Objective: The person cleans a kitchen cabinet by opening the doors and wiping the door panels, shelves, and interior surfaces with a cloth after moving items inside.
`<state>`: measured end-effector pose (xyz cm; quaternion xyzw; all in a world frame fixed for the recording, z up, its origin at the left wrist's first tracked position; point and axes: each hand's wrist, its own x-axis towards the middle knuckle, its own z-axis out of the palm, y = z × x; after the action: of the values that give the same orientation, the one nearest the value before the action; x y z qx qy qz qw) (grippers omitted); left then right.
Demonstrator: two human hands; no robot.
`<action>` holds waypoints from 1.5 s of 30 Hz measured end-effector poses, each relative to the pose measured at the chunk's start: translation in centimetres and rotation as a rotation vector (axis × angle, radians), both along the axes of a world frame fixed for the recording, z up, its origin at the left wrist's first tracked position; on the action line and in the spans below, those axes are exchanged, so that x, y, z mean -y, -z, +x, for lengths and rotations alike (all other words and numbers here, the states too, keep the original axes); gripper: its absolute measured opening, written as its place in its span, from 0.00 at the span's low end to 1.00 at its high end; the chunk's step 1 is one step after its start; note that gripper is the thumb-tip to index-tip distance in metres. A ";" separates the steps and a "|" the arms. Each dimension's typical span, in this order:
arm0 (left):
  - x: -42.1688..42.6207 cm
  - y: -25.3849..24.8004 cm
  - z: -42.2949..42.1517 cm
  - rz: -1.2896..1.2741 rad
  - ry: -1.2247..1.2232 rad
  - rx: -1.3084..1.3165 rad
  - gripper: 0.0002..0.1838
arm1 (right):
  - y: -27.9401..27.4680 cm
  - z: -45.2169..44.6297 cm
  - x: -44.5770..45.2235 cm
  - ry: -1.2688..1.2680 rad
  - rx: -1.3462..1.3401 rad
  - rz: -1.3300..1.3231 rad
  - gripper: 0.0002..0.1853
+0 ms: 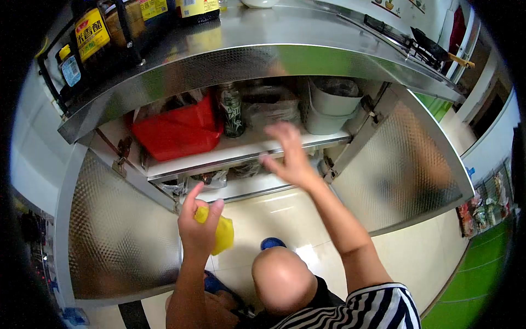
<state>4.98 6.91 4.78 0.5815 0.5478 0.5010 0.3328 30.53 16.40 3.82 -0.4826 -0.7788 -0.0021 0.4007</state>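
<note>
Yellow cloth point(223, 234) between left hand's point(198, 226) thumb and curled fingers, hanging at the right; right hand point(289, 158), fingers spread, before open cabinet shelf point(241, 145), red basket point(178, 129) at left, kitchen counter point(263, 33) above.

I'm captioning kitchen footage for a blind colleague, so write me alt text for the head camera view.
A person's left hand holds what looks like a yellow cloth, while their open right hand, slightly blurred, is in front of an open cabinet under a metal counter. The upper shelf holds a red container, a patterned bottle and pale bins.
</note>
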 end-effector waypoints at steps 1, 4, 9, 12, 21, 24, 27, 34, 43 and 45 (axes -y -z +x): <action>-0.2 -0.1 0.1 0.009 -0.001 0.031 0.27 | 0.9 -1.2 1.8 -0.185 -0.095 -0.101 0.38; -1.3 1.0 0.7 -0.068 -0.033 0.340 0.25 | 1.0 -5.2 7.1 -0.615 -0.519 -0.561 0.38; -0.7 0.9 2.5 -0.169 0.073 0.379 0.24 | 3.0 -8.6 8.1 -0.568 -0.411 -0.269 0.35; -0.2 1.1 3.4 -0.224 0.081 0.442 0.32 | 3.4 -6.7 6.6 -0.343 -0.377 -0.155 0.28; 0.9 -0.2 1.4 -0.178 0.070 0.212 0.28 | 8.6 -2.2 -3.8 0.415 0.120 -0.040 0.21; 0.3 -0.4 2.0 -0.224 0.092 0.170 0.35 | 7.4 -6.1 -4.8 0.262 0.110 -0.068 0.20; 0.0 -0.5 2.6 -0.209 0.090 0.170 0.33 | 6.7 -5.2 -5.0 0.170 0.140 -0.114 0.18; 0.2 -0.9 0.3 -0.170 0.053 0.246 0.25 | 7.5 6.6 -2.9 0.557 0.336 0.053 0.17; 0.8 -1.7 -0.6 -0.150 0.066 0.183 0.27 | 7.9 -0.8 -2.9 0.458 0.209 0.002 0.15; 0.5 -1.3 -0.4 -0.148 0.063 0.197 0.26 | 8.3 -3.6 -3.0 0.278 0.126 0.174 0.16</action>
<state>4.59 6.41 6.10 0.5204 0.5295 0.5031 0.4424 26.96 19.45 -4.49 -0.5479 -0.7250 -0.1552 0.3873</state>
